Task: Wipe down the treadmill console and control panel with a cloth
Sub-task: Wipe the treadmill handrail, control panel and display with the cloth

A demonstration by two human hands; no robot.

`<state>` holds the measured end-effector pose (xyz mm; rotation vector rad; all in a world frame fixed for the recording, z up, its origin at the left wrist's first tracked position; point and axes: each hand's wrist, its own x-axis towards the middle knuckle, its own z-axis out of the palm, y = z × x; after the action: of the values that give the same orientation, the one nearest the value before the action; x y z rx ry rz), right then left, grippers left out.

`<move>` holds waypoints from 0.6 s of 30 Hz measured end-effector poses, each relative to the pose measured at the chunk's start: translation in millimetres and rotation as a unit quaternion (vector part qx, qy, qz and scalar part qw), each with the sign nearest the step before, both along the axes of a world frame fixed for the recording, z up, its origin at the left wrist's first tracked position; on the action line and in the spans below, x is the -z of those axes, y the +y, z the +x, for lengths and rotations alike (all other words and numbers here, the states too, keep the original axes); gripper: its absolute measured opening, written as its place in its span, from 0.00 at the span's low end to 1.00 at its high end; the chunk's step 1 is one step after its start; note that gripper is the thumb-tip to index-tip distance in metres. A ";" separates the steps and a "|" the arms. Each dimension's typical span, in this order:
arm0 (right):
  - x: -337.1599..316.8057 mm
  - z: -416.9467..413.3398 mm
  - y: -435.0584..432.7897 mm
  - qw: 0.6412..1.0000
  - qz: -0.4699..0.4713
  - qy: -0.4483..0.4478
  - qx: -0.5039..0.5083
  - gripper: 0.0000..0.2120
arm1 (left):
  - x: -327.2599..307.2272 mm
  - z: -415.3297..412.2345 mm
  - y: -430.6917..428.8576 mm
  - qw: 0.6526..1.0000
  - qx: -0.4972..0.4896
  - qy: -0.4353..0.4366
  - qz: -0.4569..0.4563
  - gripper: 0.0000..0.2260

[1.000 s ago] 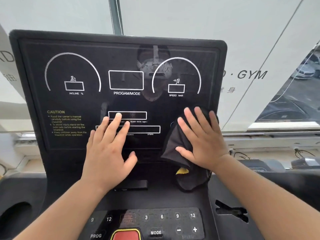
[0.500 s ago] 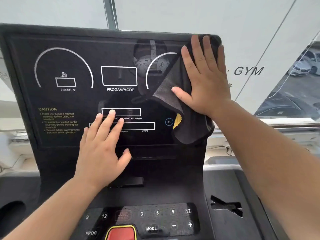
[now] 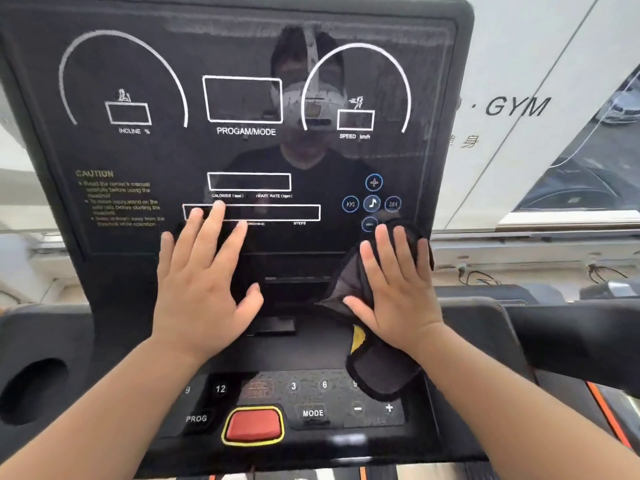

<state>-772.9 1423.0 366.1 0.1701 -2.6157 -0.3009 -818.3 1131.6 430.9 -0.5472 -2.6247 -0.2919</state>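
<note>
Gym window point(image 3: 554, 81) behind console point(image 3: 138, 161): right hand point(image 3: 398, 292), grip spread, pressed cloth point(image 3: 381, 372) low on it; control panel point(image 3: 311, 386) below looked unwiped.

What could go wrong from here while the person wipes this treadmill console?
The right hand presses the dark grey cloth next to the round blue-ringed touch buttons; another stroke might trigger them.
The cloth's loose end hangs over the lower black keypad and could brush its speed keys.
The bare left hand lies flat on the glossy black display panel, probably leaving fingerprints.
</note>
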 end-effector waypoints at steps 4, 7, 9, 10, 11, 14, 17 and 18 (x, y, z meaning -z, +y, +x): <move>23.0 11.6 -22.9 0.998 -0.049 -0.012 0.045 0.51 | 17.0 15.2 -11.9 1.000 -0.011 -0.024 -0.008 0.35; 25.6 15.7 -42.9 0.993 -0.093 -0.025 0.066 0.52 | 25.5 22.7 -18.4 0.999 -0.015 -0.049 -0.007 0.35; 25.0 17.1 -60.8 0.992 -0.108 -0.040 0.052 0.50 | 27.4 25.4 -22.0 0.998 -0.018 -0.056 -0.001 0.35; 24.6 17.0 -67.6 0.992 -0.109 -0.045 0.038 0.49 | 27.4 25.9 -24.3 0.998 -0.021 -0.056 0.003 0.35; 23.3 17.0 -72.5 0.993 -0.106 -0.047 0.025 0.47 | 27.2 26.2 -27.2 0.998 -0.027 -0.054 0.005 0.35; 18.0 16.8 -78.8 0.995 -0.091 -0.042 -0.013 0.43 | 26.7 24.8 -39.8 0.996 -0.057 -0.068 0.007 0.36; 12.9 14.7 -82.9 0.994 -0.093 -0.031 -0.046 0.37 | 32.5 25.5 -50.8 0.991 -0.081 -0.104 -0.006 0.39; 11.7 14.2 -81.0 0.994 -0.094 -0.027 -0.055 0.36 | 35.2 27.2 -53.0 0.990 -0.082 -0.111 -0.009 0.39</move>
<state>-758.7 1342.0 354.4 0.2592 -2.6575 -0.0101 -791.1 1078.7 395.7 -0.3166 -2.8692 -0.2928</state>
